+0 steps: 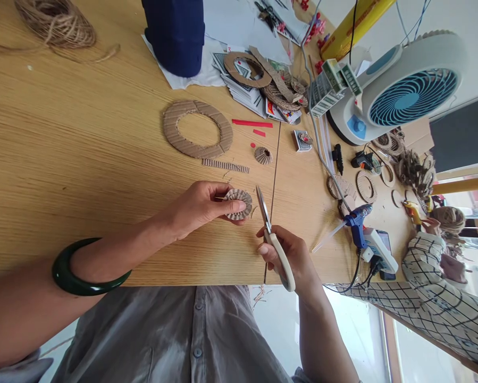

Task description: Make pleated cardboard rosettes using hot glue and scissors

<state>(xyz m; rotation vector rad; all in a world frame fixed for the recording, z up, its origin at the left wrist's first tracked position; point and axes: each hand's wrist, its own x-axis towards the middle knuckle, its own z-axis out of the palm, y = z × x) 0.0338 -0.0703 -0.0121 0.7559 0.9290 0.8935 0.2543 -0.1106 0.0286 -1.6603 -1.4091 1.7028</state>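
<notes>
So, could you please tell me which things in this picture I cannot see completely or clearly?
All in the head view:
- Round cardboard piece: the left hand covers part of its middle.
- Scissors: the right hand hides part of the handles.
- Twine: cut off by the top edge.
- Phone: partly under the power strip.
- Yellow tube: cut off by the top edge; its print is too small.
</notes>
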